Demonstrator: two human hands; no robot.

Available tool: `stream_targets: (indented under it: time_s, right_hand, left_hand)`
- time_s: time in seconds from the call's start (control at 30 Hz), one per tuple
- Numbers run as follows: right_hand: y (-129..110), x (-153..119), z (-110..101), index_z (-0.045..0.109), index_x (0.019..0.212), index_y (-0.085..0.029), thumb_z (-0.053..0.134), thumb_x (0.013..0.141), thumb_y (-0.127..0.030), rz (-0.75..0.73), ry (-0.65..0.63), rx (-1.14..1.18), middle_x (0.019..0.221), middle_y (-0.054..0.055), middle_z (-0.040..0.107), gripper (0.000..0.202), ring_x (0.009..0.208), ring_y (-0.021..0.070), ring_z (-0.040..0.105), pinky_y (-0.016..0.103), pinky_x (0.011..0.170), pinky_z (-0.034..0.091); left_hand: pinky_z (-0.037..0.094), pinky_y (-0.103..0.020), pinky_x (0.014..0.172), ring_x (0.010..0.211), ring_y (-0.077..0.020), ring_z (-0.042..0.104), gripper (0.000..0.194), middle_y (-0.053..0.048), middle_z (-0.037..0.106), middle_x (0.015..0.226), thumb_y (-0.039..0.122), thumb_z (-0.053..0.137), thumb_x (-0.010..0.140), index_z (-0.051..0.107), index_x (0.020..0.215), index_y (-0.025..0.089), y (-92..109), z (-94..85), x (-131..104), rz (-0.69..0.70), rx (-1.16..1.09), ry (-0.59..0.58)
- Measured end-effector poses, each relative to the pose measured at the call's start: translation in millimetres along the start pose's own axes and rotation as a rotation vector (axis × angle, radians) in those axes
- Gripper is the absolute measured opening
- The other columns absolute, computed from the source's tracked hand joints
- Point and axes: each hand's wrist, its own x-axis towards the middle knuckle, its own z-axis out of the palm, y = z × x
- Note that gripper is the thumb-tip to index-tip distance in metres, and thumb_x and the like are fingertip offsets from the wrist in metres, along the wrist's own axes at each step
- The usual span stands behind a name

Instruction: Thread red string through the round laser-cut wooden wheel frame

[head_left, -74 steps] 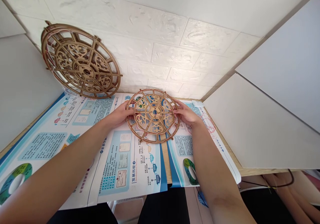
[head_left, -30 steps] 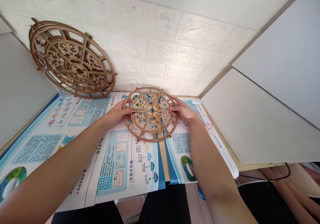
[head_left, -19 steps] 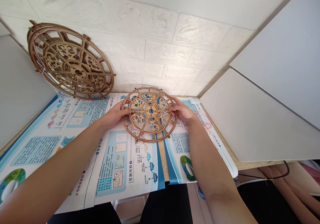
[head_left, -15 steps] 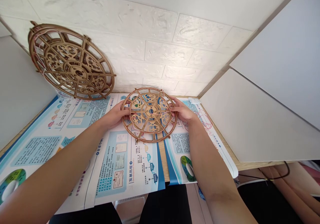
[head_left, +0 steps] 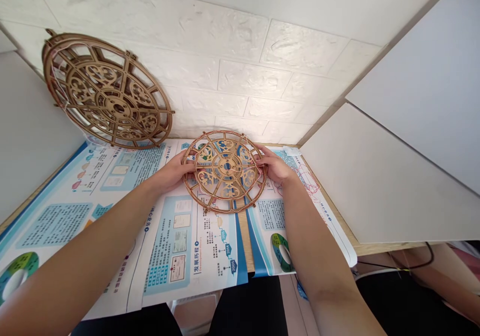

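Between my hands is a round gold openwork frame (head_left: 226, 166) with spokes, scroll ornaments and a hub with a hole. A thin pinkish wire (head_left: 215, 196) runs in a wavy line around it. My left hand (head_left: 177, 172) grips the left rim, thumb on top and fingers partly hidden beneath. On the opposite rim, my right hand (head_left: 275, 165) holds with its thumb and fingers, some of them behind the frame. The disc is over the printed sheets, its far edge near the wall; whether it touches the sheets I cannot tell.
A stack of similar gold round frames (head_left: 119, 108) leans on the white brick-patterned wall (head_left: 243, 36) at left. Loose red wire (head_left: 308, 180) lies at right. Printed posters (head_left: 150, 256) cover the desk. White panels (head_left: 360, 176) border the right side. Another person's arm (head_left: 435, 281) shows lower right.
My hands and the gold frame stay practically where they were. At lower right, the other person's arm has shifted.
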Motion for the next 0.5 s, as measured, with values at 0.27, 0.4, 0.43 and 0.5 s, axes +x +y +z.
stream_targets:
  time_s: [0.27, 0.4, 0.43, 0.5]
  right_hand:
    - [-0.3, -1.8, 2.2, 0.056, 0.137, -0.027, 0.073, 0.068, -0.016, 0.006, -0.005, 0.025, 0.078, -0.004, 0.057, 0.072, 0.062, 0.0134, 0.051, 0.025, 0.05, 0.04]
    - [-0.2, -2.2, 2.2, 0.057, 0.137, -0.027, 0.073, 0.068, -0.016, 0.003, 0.0, 0.036, 0.077, -0.004, 0.056, 0.071, 0.062, 0.013, 0.05, 0.024, 0.05, 0.04]
    - [-0.2, -2.3, 2.3, 0.057, 0.137, -0.027, 0.073, 0.069, -0.016, 0.003, 0.002, 0.035, 0.077, -0.004, 0.056, 0.071, 0.062, 0.0129, 0.05, 0.024, 0.05, 0.04]
    - [-0.3, -2.4, 2.5, 0.056, 0.137, -0.027, 0.073, 0.069, -0.017, 0.005, 0.0, 0.027, 0.076, -0.005, 0.055, 0.071, 0.06, 0.0124, 0.049, 0.024, 0.05, 0.039]
  left_hand:
    - [0.055, -0.028, 0.064, 0.08, -0.0192, 0.067, 0.059, -0.006, 0.069, 0.102, 0.02, 0.088, 0.061, 0.058, 0.112, 0.018, -0.8, 0.0, 0.6, 0.004, 0.004, 0.007]
    - [0.054, -0.028, 0.064, 0.076, -0.0179, 0.067, 0.057, -0.005, 0.069, 0.098, 0.023, 0.088, 0.064, 0.057, 0.111, 0.018, -2.3, -1.7, 1.5, -0.001, 0.019, 0.005]
    - [0.054, -0.028, 0.064, 0.075, -0.0179, 0.067, 0.056, -0.005, 0.069, 0.097, 0.023, 0.088, 0.064, 0.056, 0.11, 0.019, -2.6, -2.2, 1.7, -0.004, 0.023, 0.007]
    - [0.055, -0.029, 0.064, 0.074, -0.018, 0.067, 0.055, -0.004, 0.069, 0.095, 0.022, 0.086, 0.064, 0.056, 0.11, 0.019, -2.9, -2.5, 1.9, -0.01, 0.025, 0.008]
